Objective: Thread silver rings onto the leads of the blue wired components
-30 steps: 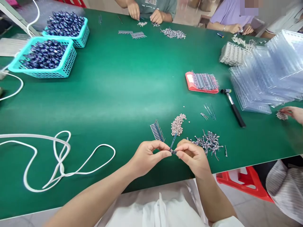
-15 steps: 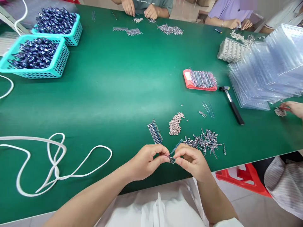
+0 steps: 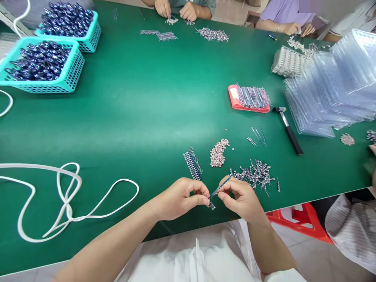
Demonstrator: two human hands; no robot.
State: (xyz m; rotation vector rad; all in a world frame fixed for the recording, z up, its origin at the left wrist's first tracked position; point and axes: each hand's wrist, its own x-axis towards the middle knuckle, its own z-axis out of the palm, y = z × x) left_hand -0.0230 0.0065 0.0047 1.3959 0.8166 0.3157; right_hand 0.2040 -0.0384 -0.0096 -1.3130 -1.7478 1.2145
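My left hand is closed in a pinch at the lower end of a thin blue perforated strip. A small silvery part with wire leads sticks out below those fingertips. My right hand is also closed, its thumb and finger pinching the strip from the other side. Just beyond my left fingers lies a strip filled with a row of leaded parts. Past my right hand spreads a loose pile of leaded parts. A heap of small pinkish round pieces lies farther up.
Right of the heap are thin loose strips, a hammer, a red band with filled strips and stacked clear trays. White cord loops at left, below turquoise baskets. Co-workers' hands are at the far edge.
The strip between my hands has turned slightly, and the small part hangs lower at my left fingertips. A co-worker's hand at the far right has drawn back from a small pile.
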